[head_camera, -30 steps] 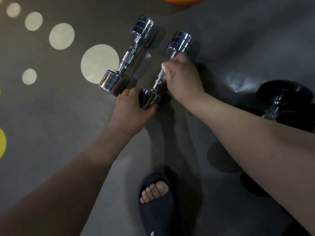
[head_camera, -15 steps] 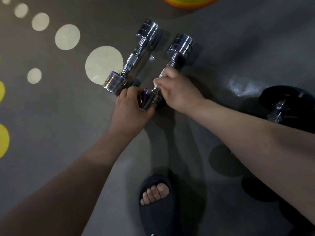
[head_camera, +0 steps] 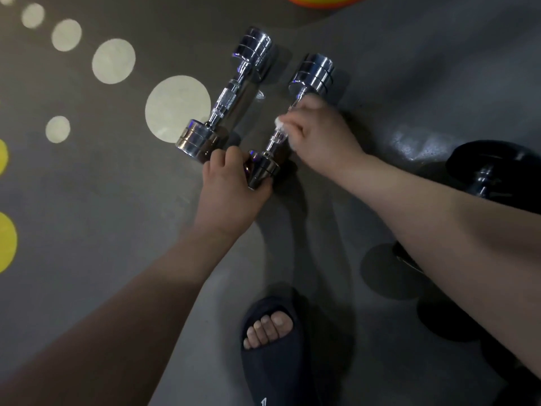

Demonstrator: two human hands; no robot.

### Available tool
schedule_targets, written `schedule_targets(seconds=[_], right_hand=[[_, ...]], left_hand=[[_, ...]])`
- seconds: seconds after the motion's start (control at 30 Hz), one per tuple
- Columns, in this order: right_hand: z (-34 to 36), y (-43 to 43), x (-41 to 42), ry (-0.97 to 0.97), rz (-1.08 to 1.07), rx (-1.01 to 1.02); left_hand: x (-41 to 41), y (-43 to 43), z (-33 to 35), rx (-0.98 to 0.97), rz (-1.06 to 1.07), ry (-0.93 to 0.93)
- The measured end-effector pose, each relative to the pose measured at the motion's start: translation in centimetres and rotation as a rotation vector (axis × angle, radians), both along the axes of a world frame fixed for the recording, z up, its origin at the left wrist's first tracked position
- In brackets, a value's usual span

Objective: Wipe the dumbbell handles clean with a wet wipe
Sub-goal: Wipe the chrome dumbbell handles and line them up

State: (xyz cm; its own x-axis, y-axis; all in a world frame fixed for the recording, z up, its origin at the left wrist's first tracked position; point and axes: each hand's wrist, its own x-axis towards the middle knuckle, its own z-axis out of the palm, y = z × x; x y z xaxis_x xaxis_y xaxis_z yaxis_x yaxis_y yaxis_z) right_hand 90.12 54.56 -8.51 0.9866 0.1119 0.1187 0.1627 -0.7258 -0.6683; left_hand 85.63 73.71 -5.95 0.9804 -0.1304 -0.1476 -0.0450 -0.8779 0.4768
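Observation:
Two chrome dumbbells lie side by side on the grey floor. The left dumbbell (head_camera: pixel 227 101) lies free, its knurled handle bare. On the right dumbbell (head_camera: pixel 314 73), my left hand (head_camera: pixel 231 190) grips the near head. My right hand (head_camera: pixel 320 136) is wrapped over the upper part of its handle, pinching a white wet wipe (head_camera: pixel 279 124) against the bar. Only a small edge of the wipe shows past my fingers.
A black dumbbell (head_camera: pixel 494 168) lies at the right edge. My foot in a dark slide sandal (head_camera: pixel 270 344) stands near the bottom centre. Pale and yellow dots mark the floor at left; an orange and yellow object (head_camera: pixel 322 0) peeks in at the top.
My right hand slid down the handle toward the near head, then back up toward the far head with the wipe. My left hand kept its hold on the near head.

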Motion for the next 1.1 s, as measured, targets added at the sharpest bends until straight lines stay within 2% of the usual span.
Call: schedule_targets(seconds=[0.07, 0.1, 0.27, 0.47, 0.53, 0.67, 0.73, 0.87, 0.93, 1.03, 1.1], right_hand=[[-0.4, -0.1, -0.2, -0.022, -0.230, 0.037], [-0.7, 0.3, -0.6, -0.038, -0.274, 0.029], [-0.7, 0.7, -2.4, -0.050, -0.033, 0.038], [-0.2, 0.2, 0.7, 0.004, -0.274, -0.126], [-0.3, 0.9, -0.8, -0.003, -0.215, -0.143], [0.0, 0.5, -4.2, 0.003, 0.044, -0.052], [0.2, -0.6, -3.5, -0.009, 0.010, -0.083], [0.1, -1.9, -1.8, -0.003, -0.212, -0.127], [-0.1, -1.4, -3.0, -0.002, -0.113, -0.142], [0.0, -1.6, -4.5, 0.007, 0.151, -0.143], [0.5, -2.6, -3.2, 0.012, 0.115, -0.182]], left_hand=[[-0.4, -0.3, 0.1, 0.026, -0.026, -0.016], [-0.5, -0.4, 0.1, 0.039, -0.040, -0.019], [-0.7, -0.5, 0.2, 0.060, -0.052, -0.038], [-1.0, -0.7, 0.4, 0.080, -0.081, -0.055], [-1.7, -0.9, 0.1, 0.110, -0.131, -0.125], [-2.8, -1.0, -0.5, 0.079, -0.167, -0.254], [-3.2, -0.9, -0.7, 0.057, -0.218, -0.273], [-4.1, -0.9, -0.6, 0.027, -0.288, -0.269], [-4.1, -0.9, -0.5, 0.023, -0.309, -0.282], [-3.9, -0.9, -0.4, 0.011, -0.328, -0.278], [-3.7, -1.1, -0.4, 0.009, -0.330, -0.270]])
